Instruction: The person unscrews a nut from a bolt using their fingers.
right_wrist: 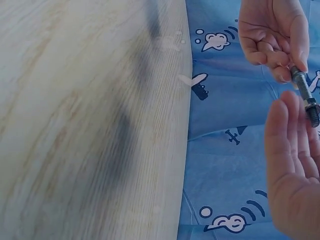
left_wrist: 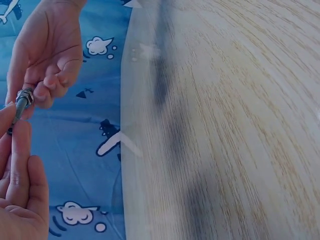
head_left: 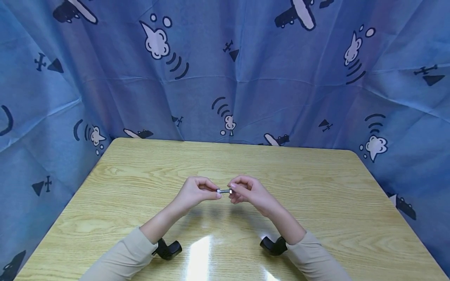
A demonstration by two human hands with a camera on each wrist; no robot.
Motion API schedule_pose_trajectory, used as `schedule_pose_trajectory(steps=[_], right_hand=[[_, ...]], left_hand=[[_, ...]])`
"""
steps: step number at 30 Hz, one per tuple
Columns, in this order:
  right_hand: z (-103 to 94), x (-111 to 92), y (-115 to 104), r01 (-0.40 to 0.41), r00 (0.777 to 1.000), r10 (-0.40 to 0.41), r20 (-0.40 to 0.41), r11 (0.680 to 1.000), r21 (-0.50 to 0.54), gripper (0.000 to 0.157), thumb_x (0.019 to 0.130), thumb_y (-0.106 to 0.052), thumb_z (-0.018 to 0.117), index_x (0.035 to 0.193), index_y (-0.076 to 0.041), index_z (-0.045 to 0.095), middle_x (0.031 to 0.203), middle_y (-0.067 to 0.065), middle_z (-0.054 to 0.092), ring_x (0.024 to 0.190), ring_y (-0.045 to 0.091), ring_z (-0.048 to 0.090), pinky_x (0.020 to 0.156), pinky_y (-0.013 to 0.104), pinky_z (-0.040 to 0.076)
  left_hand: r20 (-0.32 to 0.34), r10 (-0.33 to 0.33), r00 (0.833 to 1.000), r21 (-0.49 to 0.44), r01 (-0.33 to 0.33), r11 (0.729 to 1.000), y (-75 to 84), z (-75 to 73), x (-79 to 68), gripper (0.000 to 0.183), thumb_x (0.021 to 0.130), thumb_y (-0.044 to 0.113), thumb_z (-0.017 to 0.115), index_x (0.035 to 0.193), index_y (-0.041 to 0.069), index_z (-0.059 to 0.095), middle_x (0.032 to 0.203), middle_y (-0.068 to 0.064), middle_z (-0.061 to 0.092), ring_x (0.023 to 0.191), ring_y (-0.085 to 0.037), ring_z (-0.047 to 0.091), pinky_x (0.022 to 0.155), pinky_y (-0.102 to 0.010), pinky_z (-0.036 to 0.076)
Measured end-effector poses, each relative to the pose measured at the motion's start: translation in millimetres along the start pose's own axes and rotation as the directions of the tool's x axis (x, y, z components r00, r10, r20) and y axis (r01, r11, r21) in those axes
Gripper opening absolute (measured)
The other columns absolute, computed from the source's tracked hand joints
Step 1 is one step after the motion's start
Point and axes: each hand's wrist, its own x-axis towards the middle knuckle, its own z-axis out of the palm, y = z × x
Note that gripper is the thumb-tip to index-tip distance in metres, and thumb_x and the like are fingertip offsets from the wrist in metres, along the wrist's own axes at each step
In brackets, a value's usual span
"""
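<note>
A silver metal bolt (head_left: pixel 224 191) is held level between the two hands, above the table. My left hand (head_left: pixel 200 191) pinches one end of it between thumb and fingers. At the other end, a hex nut (left_wrist: pixel 25 95) sits on the thread, and the fingers of my right hand (head_left: pixel 250 193) pinch it. In the right wrist view the threaded tip of the bolt (right_wrist: pixel 313 118) sticks out past the nut, beside the right fingers (right_wrist: pixel 291 117). The right thumb is out of sight there.
Below the hands lies a light wood-grain table (head_left: pixel 140 168) with bright reflections near its front. A blue printed curtain (head_left: pixel 225 58) hangs behind it and along both sides. Black wrist cameras (head_left: pixel 168 249) sit at the sleeve cuffs.
</note>
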Motion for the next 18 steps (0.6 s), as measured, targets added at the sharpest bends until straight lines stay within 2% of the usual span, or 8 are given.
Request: schedule_pose_trajectory(steps=[4,9,15,18], right_hand=[[-1.2,-0.5,2.5,0.037,0.999,-0.037,0.001,0.999,-0.024,0.028,0.089,-0.018,0.064,0.104,0.005,0.058,0.09,0.006,0.064,0.078,0.013,0.063,0.072,0.029,0.055],[-1.4,-1.7,0.9,0.038,0.999,-0.038,-0.013,0.999,-0.029,0.034,0.082,-0.007,0.068,0.111,0.005,0.055,0.103,0.012,0.06,0.086,0.015,0.062,0.076,0.031,0.053],[0.0,-0.1,-1.3,-0.03,0.999,0.029,-0.017,0.999,-0.028,0.025,0.093,-0.014,0.058,0.107,0.007,0.055,0.088,0.01,0.062,0.076,0.015,0.063,0.074,0.035,0.055],[-0.4,-0.6,-0.8,-0.019,1.0,0.018,-0.024,0.999,-0.03,0.021,0.089,-0.007,0.061,0.105,0.006,0.056,0.092,0.013,0.062,0.078,0.015,0.062,0.074,0.032,0.054]], left_hand=[[0.002,0.003,1.0,-0.001,-0.003,1.0,-0.4,-0.4,-0.4,0.024,0.075,0.003,0.076,0.093,-0.01,0.067,0.082,-0.01,0.07,0.076,-0.018,0.068,0.073,-0.032,0.054],[0.0,-0.005,1.0,0.003,0.005,1.0,-1.3,-1.3,-0.3,0.023,0.074,0.002,0.076,0.093,-0.01,0.067,0.081,-0.01,0.069,0.076,-0.018,0.067,0.074,-0.032,0.054],[0.009,0.0,1.0,0.003,0.0,1.0,0.5,-0.3,-0.4,0.023,0.075,0.003,0.076,0.092,-0.009,0.067,0.082,-0.01,0.07,0.077,-0.019,0.067,0.074,-0.033,0.054],[0.008,-0.002,1.0,0.004,0.002,1.0,0.0,-0.7,0.2,0.023,0.075,0.003,0.076,0.092,-0.009,0.067,0.082,-0.01,0.069,0.077,-0.018,0.067,0.075,-0.033,0.054]])
